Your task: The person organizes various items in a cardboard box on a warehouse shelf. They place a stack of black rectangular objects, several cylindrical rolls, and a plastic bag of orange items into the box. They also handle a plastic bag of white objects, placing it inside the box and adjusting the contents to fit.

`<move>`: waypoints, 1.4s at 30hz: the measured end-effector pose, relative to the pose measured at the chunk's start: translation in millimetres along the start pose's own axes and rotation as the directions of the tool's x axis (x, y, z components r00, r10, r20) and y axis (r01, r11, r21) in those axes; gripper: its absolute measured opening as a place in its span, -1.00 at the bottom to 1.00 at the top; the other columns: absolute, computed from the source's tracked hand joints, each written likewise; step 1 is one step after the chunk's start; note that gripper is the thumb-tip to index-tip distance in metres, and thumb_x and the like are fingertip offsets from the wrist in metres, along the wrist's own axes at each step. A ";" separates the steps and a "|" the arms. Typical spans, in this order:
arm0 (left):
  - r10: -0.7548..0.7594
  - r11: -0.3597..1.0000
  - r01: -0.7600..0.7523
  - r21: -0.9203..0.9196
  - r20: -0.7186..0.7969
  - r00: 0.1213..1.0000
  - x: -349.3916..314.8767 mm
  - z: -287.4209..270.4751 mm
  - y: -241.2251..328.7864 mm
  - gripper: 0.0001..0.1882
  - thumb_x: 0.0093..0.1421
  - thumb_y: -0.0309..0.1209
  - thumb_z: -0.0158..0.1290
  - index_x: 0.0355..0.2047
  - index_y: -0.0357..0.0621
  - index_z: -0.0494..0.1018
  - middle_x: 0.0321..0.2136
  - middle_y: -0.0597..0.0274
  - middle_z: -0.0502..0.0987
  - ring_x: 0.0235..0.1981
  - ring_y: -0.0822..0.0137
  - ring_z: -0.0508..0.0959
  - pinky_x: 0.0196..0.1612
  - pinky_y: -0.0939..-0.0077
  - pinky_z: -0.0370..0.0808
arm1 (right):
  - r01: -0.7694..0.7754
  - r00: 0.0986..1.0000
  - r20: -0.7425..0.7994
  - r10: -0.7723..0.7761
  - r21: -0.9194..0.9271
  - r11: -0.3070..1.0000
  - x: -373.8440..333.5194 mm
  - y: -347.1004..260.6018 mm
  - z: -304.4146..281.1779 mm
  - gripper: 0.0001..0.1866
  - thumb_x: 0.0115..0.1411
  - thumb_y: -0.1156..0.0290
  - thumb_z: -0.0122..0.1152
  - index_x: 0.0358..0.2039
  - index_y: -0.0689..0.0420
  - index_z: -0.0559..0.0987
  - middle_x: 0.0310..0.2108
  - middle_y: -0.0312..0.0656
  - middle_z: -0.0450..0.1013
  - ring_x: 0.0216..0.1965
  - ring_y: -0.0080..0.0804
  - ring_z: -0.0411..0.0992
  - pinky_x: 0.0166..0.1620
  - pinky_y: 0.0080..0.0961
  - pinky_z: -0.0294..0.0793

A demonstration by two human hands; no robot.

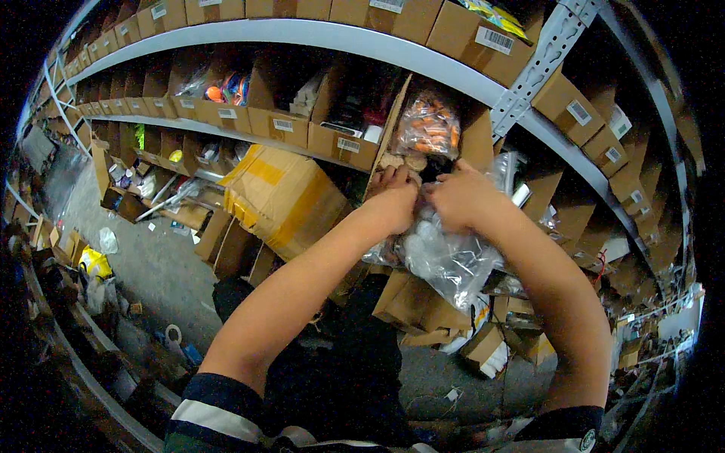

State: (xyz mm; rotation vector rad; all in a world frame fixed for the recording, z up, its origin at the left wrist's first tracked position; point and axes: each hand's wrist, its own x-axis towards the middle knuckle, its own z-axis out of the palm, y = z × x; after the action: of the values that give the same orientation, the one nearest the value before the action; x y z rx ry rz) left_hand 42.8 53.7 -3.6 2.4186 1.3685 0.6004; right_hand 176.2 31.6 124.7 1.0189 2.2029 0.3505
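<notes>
Both my hands reach into a brown cardboard bin [390, 124] on the shelf before me. My left hand [394, 198] is at its left side, fingers curled down beside some beige round pieces [414, 161]; what they hold is hidden. Close by on the right, my right hand [462, 198] has its fingers bent together next to something dark, and I cannot make out what is in them. Beyond the hands, a clear bag of orange pieces [430, 124] lies in the bin. Below them hangs a clear plastic bag [445, 260] with white rounded things inside.
Rows of cardboard bins [278, 130] line the shelves, with a metal upright [547, 57] to the right. A large taped carton [283, 200] juts out left of my left forearm. Opened boxes [415, 302] stand below the bin. Litter and a yellow bag [94, 262] lie on the floor.
</notes>
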 end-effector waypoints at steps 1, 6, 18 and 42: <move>-0.002 0.999 0.003 -0.036 0.041 0.999 2.9 1.5 -3.6 -0.56 0.03 -0.45 0.14 -0.03 -0.29 0.52 0.13 -0.06 0.34 0.23 -0.06 0.28 0.28 0.07 0.22 | -0.007 0.998 0.059 0.010 -0.043 0.999 5.0 -3.7 -0.6 -0.54 -0.05 0.31 0.20 -0.07 0.06 0.67 -0.23 -0.14 0.65 -0.09 -0.19 0.59 0.16 -0.07 0.27; 0.064 0.994 -0.056 -0.099 0.076 0.995 -3.4 -8.7 -1.1 -0.52 0.02 -0.46 0.12 -0.01 -0.38 0.46 0.14 -0.16 0.34 0.24 -0.08 0.28 0.31 0.04 0.21 | -0.075 0.986 0.156 0.063 0.070 0.995 18.2 0.1 -24.4 -0.63 -0.06 0.30 0.27 -0.19 0.08 0.70 -0.18 -0.13 0.64 -0.05 -0.14 0.57 0.24 -0.10 0.26; 0.306 0.948 -0.285 0.140 -0.165 0.938 -108.6 -9.8 49.1 -0.22 0.17 -0.18 0.14 0.22 -0.59 0.24 0.16 -0.44 0.38 0.18 -0.21 0.45 0.39 -0.12 0.12 | 0.193 0.717 -0.676 0.169 0.426 0.884 -89.0 14.1 2.6 -0.35 0.10 0.02 0.35 0.14 0.11 0.53 0.18 -0.04 0.44 0.28 -0.08 0.32 0.43 0.01 0.01; 0.243 0.970 -0.244 0.027 -0.231 0.942 -90.2 25.9 73.3 -0.30 0.33 -0.14 0.01 0.27 -0.47 0.20 0.18 -0.60 0.28 0.25 -0.47 0.28 0.33 -0.12 0.20 | -0.084 0.625 -0.758 0.186 0.171 0.982 -54.8 15.5 27.4 -0.46 0.15 -0.20 0.21 -0.61 0.06 0.67 -0.48 -0.27 0.56 -0.22 -0.26 0.47 -0.03 -0.27 0.33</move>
State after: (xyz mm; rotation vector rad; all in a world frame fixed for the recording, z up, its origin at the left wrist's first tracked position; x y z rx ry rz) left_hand 68.3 -62.3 -12.1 2.6034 1.1533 0.9750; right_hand 229.1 -0.4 137.6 1.2606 2.9455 0.8761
